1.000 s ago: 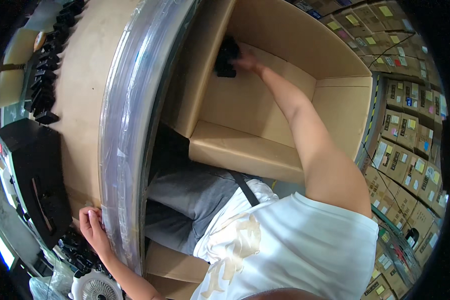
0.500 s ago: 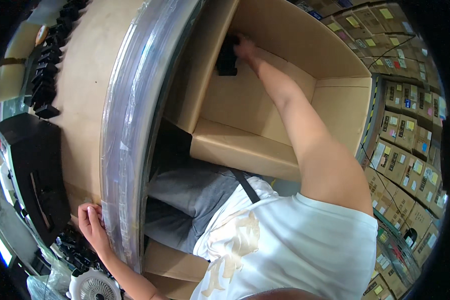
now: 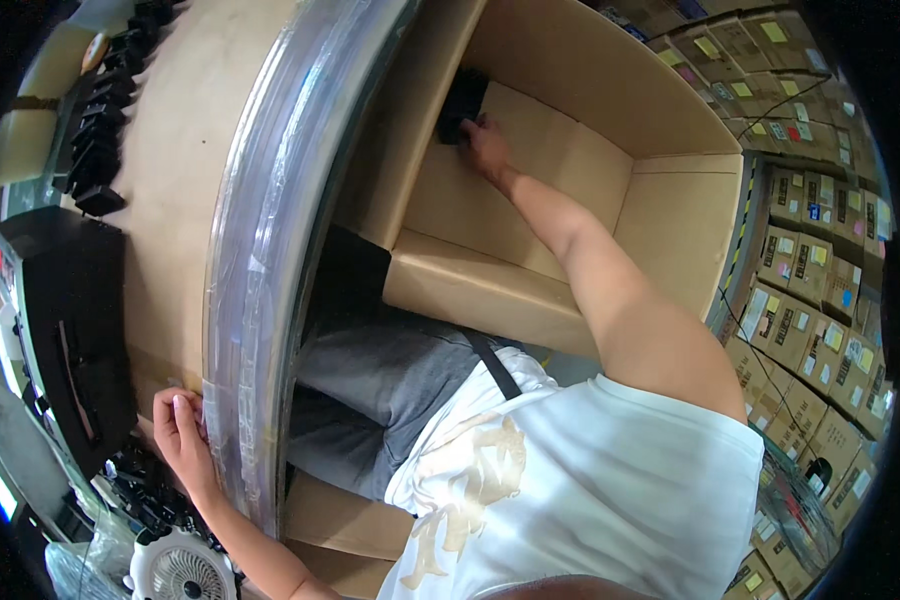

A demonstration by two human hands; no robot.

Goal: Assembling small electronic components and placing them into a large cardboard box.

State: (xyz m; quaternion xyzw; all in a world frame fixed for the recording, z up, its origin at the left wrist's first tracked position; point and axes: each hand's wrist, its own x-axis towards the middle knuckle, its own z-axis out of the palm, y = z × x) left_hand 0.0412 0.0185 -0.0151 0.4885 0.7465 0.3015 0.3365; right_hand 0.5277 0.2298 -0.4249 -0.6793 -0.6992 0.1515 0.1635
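My right hand (image 3: 487, 150) reaches down into an open cardboard box (image 3: 485, 283). Its fingers close on the near end of a group of black parts (image 3: 463, 97), which sit in the corner against the box's left wall. Their exact kind is hard to make out. Over at the left, my left hand (image 3: 182, 430) rests on the tabletop (image 3: 165, 290), beside the clear plastic strip along its edge (image 3: 232, 330). The left fingers are curled together, and whatever may be in them is hidden.
Several black pieces (image 3: 98, 150) stand in a row along the table's far side, near a black machine housing (image 3: 65, 335). A white fan (image 3: 183, 570) is at the lower left. Stacked cartons (image 3: 805, 320) fill the right side, beyond the box.
My right hand has come toward me along the black parts, from their far end to their near end. The left hand stays at the table edge with barely any shift.
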